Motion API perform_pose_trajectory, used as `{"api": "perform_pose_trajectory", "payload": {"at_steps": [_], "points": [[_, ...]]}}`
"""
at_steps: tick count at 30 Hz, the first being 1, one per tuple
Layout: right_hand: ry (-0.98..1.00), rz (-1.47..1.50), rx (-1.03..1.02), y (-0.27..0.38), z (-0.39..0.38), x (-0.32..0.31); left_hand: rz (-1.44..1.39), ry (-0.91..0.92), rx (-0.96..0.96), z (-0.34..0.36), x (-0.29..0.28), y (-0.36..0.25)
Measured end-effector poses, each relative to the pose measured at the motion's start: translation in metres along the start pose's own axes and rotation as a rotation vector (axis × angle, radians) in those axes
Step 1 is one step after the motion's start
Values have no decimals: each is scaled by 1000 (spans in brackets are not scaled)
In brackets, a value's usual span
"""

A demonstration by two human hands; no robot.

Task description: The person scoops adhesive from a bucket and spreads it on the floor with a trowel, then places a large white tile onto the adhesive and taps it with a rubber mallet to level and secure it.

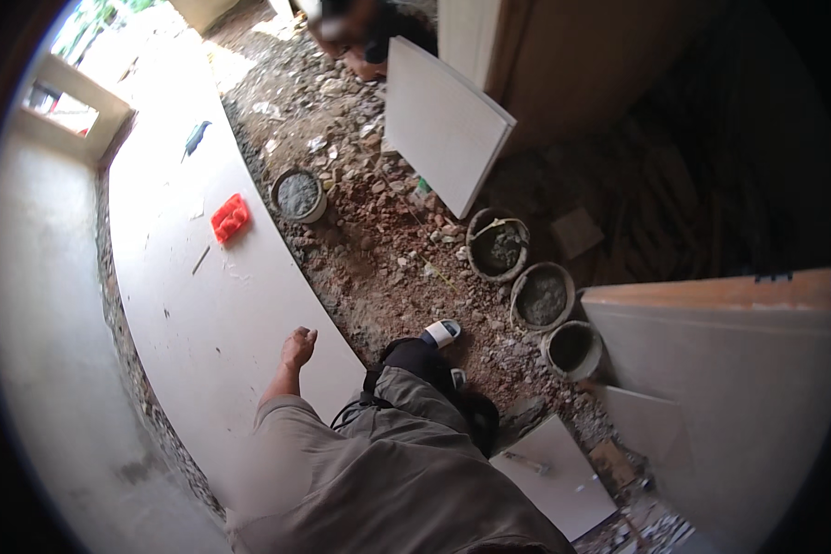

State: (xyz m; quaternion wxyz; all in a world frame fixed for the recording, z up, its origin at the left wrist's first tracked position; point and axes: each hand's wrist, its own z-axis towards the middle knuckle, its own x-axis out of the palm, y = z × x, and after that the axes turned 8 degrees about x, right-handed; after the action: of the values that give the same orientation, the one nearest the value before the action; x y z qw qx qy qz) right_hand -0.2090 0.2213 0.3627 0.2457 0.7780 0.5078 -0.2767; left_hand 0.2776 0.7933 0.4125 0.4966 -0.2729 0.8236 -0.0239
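My left hand (299,346) is over the pale, smooth floor strip (180,319), near its right edge. Its fingers look loosely curled, and I see nothing in them. Farther up the strip lies a red object with rounded lumps (230,219), perhaps a suction lifter, though I cannot be sure. A thin stick-like piece (200,259) rests beside it, and beyond is a dark bluish tool (195,138) whose kind is unclear. My right hand does not show; my grey shirt (406,480) fills the lower middle.
Rubble (379,222) covers the ground right of the strip. A bucket of grey material (298,195) stands beside it. Buckets of mortar (542,296) line the right. White slabs (443,120) lean at the back near a person (351,37). A hammer-like tool (526,463) lies on another slab (563,489).
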Motion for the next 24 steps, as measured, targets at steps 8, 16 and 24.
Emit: {"api": "perform_pose_trajectory", "payload": {"at_steps": [8, 16, 24], "points": [[115, -470, -296, 240, 0, 10, -210, -14, -283, -158, 66, 77], [218, -502, -813, 492, -80, 118, -522, -62, -661, -225, 125, 101], [277, -800, -892, 586, -264, 319, -512, -80, -840, -124, 67, 156]]}}
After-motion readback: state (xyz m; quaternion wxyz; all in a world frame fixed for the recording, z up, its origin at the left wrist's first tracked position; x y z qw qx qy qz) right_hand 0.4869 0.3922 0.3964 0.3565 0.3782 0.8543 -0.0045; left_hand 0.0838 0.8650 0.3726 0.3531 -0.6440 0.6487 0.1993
